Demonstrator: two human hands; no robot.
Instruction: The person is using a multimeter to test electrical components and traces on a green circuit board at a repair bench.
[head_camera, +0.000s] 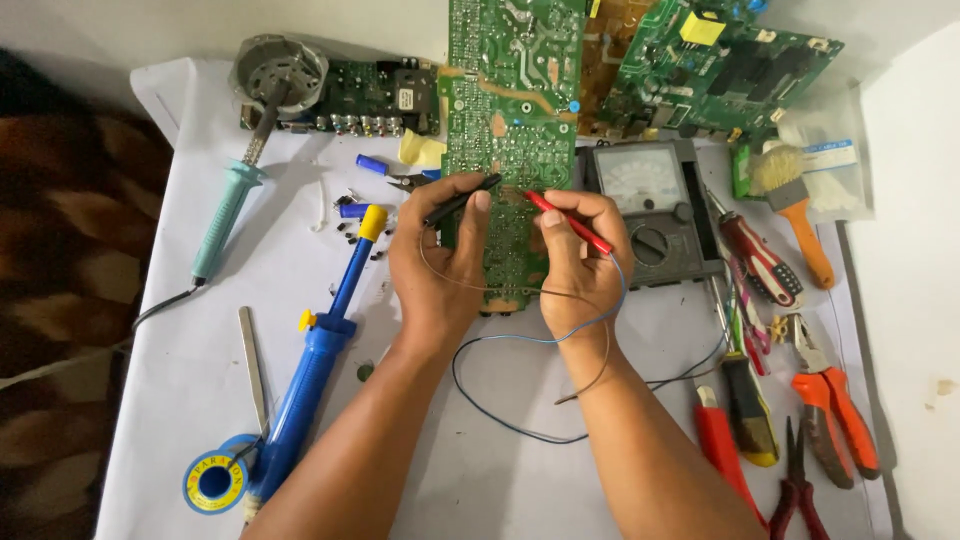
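A long green circuit board (512, 110) lies solder side up in the middle of the white sheet. My left hand (438, 262) holds a black test probe (462, 199), its tip pointing right over the board. My right hand (580, 262) grips a red test probe (570, 222), its tip pointing up-left onto the board. The two tips sit close together. Thin leads (520, 345) loop from the probes toward me. A grey analog multimeter (650, 205) sits just right of my right hand.
Left: a teal soldering iron (225, 215) in its stand (280, 70), a blue desoldering pump (320, 345), tweezers (253, 368), a solder spool (215, 482). Right: a brush (795, 205), screwdrivers (760, 262), orange pliers (830, 400), red cutters (795, 490). More boards (720, 65) at back.
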